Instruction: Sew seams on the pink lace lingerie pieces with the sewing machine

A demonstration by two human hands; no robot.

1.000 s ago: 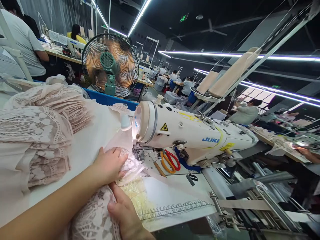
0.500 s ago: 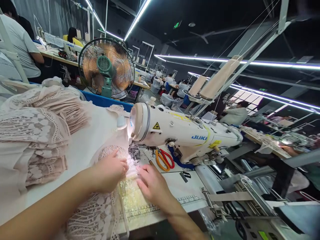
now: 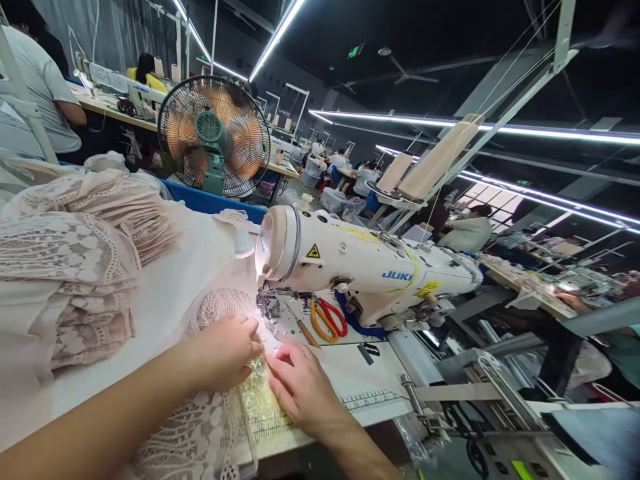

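Just in front of the needle area of a white JUKI sewing machine [image 3: 345, 257], both hands are at pale pink lace fabric [image 3: 225, 303]. My left hand [image 3: 225, 353] is closed, its fingers bent down and pinching the fabric's edge. Close beside it, my right hand [image 3: 303, 383] pinches the same edge between thumb and forefinger. The bright lamp washes out the fabric near the presser foot, so its exact edge is hard to see. More lace [image 3: 187, 433] hangs toward me beneath my left forearm.
Orange-and-red-handled scissors [image 3: 327, 320] and a wooden-handled tool [image 3: 307, 335] lie under the machine arm. A black blade [image 3: 371, 350] rests right of them. Lace pieces [image 3: 75, 280] are heaped at left. A fan [image 3: 213, 137] stands behind; several people work further off.
Both hands have shifted slightly and their fingertips have come closer together. The left forefinger, raised before, is now bent down. More of the wooden-handled tool shows.
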